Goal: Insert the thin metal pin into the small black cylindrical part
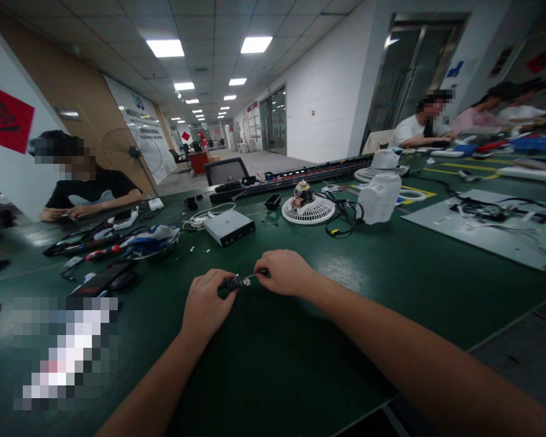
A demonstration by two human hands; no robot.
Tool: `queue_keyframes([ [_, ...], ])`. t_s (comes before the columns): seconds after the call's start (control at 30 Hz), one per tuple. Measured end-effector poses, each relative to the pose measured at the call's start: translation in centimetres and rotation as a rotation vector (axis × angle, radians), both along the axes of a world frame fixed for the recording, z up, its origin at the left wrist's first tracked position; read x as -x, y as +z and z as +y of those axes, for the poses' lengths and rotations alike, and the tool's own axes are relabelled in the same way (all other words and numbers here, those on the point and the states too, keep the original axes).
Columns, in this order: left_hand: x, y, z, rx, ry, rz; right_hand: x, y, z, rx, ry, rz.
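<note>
Between the thumb and fingers of my left hand (pixel 208 305) is a small dark part (pixel 232 282) with a round silvery end facing right. My right hand (pixel 283 271) is closed around the dark handle of a small screwdriver (pixel 251 276). Its thin metal shaft points left and reaches the silvery end of the part; whether the tip touches it I cannot tell. Both hands are low over the green table (pixel 273 358). Just beyond them lies a grey disc drive (pixel 230 226) with a black front.
A white fan grille with a motor (pixel 308 209) stands beyond my right hand, next to a white housing (pixel 380 197) and black cables. Left are a bowl with a blue-white cloth (pixel 152 241) and a phone (pixel 102 278). A panel (pixel 491 233) lies right. Co-workers sit on both sides.
</note>
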State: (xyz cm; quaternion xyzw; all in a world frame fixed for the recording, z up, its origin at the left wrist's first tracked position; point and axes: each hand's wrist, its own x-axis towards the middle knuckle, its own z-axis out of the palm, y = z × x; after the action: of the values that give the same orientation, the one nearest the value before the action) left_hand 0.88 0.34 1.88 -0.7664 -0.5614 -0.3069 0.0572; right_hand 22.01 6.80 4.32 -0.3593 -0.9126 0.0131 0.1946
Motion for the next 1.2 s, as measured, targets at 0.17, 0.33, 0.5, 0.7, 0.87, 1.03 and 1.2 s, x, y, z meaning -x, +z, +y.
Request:
queue_keyframes([
  [0.17,0.05,0.1,-0.04,0.026,-0.022,0.002,-0.07,-0.13,0.12,0.082,0.071,0.002],
  [0.33,0.05,0.24,-0.06,0.041,-0.028,0.008,0.0,-0.5,0.38,0.03,0.037,0.004],
  [0.5,-0.03,0.08,-0.06,0.039,0.003,0.0,-0.04,-0.39,0.37,0.041,0.078,0.01],
  [0.7,0.07,-0.04,-0.03,0.033,-0.041,-0.007,0.17,-0.12,0.04,0.051,0.037,0.001],
  [0.87,0.0,-0.09,0.0,0.028,-0.055,-0.013,0.05,-0.19,0.17,0.087,0.087,0.007],
  [1.03,0.11,-0.23,-0.1,0.034,-0.062,-0.032,0.06,-0.66,0.66,0.13,0.109,0.065],
  [1.2,-0.08,-0.33,-0.13,0.061,-0.029,-0.031,0.08,-0.58,0.4,0.094,0.087,0.013],
])
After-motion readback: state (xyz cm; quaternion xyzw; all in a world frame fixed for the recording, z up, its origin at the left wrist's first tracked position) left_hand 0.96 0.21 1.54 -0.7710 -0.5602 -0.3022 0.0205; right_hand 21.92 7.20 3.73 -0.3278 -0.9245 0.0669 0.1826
